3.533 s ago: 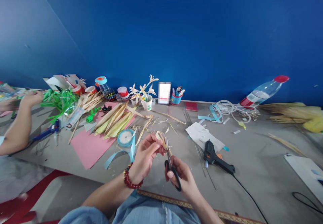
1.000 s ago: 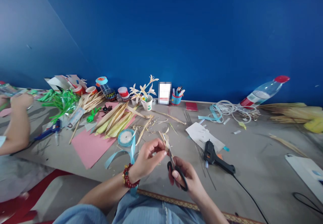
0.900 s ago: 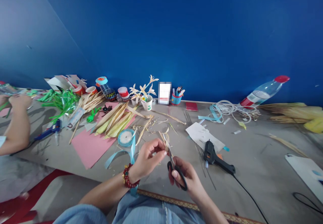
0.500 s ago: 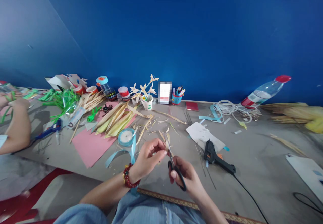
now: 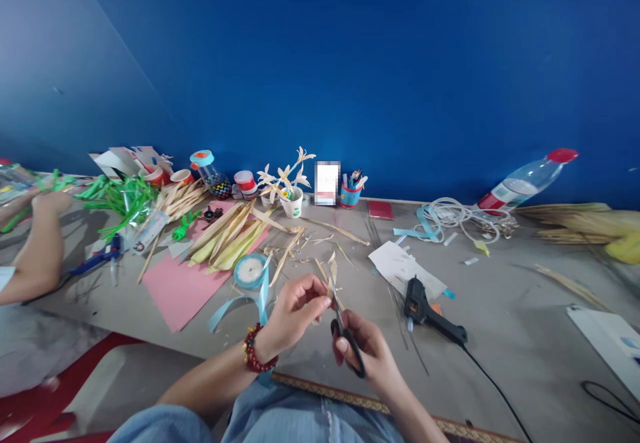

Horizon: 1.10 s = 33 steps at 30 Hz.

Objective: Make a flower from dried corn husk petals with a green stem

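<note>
"Since both hands are busy, which step do we tag?"

"Trimming, we'd guess. The left hand (image 5: 303,303) pinches a small pale strip (image 5: 331,290), husk by the look of it, over the near middle of the table (image 5: 500,336). The right hand (image 5: 367,346) grips the scissors (image 5: 339,310) by the handles, blades pointing far, right beside the strip."

"Do we log them as biting?"

"We can't tell; too small. Blades look nearly together."

"What does the next move call for?"

"A steady left pinch, we'd say, fingertips off the blade line, and short snips; something that thin probably bends or splits."

"Anything around?"

"We see the husk pile (image 5: 225,240) to the left, the glue gun (image 5: 434,320) to the right, neither touched. Done."
</note>
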Motion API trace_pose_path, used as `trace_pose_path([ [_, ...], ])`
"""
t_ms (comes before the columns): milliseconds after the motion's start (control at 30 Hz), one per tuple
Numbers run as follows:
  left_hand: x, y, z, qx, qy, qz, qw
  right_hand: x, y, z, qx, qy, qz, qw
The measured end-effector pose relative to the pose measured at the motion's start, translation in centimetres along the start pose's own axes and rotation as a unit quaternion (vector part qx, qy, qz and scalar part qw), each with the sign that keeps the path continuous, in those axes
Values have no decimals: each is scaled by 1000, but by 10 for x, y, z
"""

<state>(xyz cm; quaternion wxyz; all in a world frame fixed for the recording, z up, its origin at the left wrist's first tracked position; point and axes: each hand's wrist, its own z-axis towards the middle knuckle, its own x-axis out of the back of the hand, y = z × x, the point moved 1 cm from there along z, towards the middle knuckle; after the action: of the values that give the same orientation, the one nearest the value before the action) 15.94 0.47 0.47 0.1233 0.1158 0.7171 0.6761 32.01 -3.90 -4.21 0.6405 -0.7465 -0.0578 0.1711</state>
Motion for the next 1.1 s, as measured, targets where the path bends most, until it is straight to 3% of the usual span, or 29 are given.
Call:
trace_pose_path([
  [800, 8, 3, 0, 18, -30, -22, 999, 5, 11, 2, -27, 0, -37, 999],
  [1100, 25, -6, 2, 53, -44, 8, 998, 17, 5, 7, -18, 20, -46, 999],
])
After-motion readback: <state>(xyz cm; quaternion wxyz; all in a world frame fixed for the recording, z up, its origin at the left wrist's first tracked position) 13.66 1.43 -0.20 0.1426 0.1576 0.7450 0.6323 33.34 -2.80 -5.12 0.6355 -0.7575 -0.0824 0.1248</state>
